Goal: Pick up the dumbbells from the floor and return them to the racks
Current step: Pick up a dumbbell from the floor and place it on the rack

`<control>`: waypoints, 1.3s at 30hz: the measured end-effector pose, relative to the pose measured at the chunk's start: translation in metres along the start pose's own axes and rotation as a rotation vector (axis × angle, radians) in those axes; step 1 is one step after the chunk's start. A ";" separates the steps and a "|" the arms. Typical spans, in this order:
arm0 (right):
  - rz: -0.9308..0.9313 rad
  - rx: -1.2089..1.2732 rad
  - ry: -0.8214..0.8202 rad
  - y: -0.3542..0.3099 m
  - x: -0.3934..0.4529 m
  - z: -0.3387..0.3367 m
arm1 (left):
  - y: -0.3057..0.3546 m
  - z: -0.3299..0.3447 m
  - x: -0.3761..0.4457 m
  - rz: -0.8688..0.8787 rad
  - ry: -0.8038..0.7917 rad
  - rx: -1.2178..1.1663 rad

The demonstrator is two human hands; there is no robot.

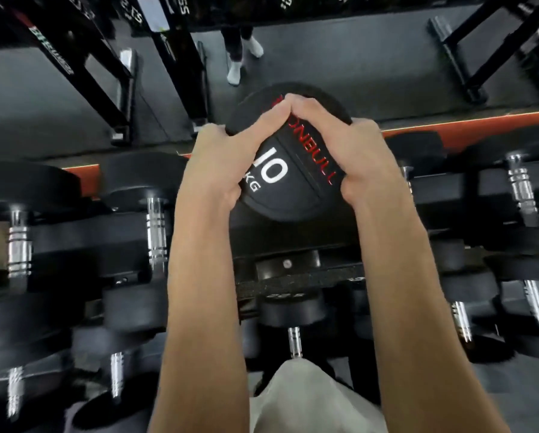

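Observation:
A black 10 kg dumbbell [288, 173] with white numerals and red lettering is held end-on over the top tier of the dumbbell rack [280, 276]. My left hand [218, 164] wraps its left side and my right hand [352, 154] wraps its right side, fingertips meeting over the top of the head. Its handle is hidden behind the head and my hands. It hangs over a gap between racked dumbbells.
Black dumbbells with chrome handles fill the rack: one to the left [155, 232], one to the right [522, 195], more on lower tiers [294, 339]. A mirror behind reflects a person's legs in white socks [240, 60] and black machine frames [105, 76].

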State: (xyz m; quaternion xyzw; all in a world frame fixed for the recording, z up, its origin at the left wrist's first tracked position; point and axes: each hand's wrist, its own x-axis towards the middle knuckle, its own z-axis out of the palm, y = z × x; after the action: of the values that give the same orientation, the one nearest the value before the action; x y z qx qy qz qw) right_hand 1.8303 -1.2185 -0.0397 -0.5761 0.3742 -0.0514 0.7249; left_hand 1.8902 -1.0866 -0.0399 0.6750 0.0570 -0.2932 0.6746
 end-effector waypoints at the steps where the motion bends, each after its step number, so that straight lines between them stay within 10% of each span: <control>1: 0.010 0.003 0.000 -0.006 0.015 0.005 | 0.006 -0.001 0.016 0.011 -0.007 0.003; 14: -0.004 0.060 0.050 0.000 0.096 0.019 | 0.003 0.011 0.108 0.120 0.096 0.160; 39: -0.580 -0.071 -0.169 0.171 0.031 -0.061 | -0.158 -0.011 0.002 0.398 0.009 0.184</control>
State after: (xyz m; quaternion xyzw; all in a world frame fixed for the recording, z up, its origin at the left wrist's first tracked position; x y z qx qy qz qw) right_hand 1.7543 -1.2264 -0.2076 -0.6862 0.1342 -0.1950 0.6878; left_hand 1.8207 -1.0640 -0.1806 0.7329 -0.1015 -0.1552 0.6546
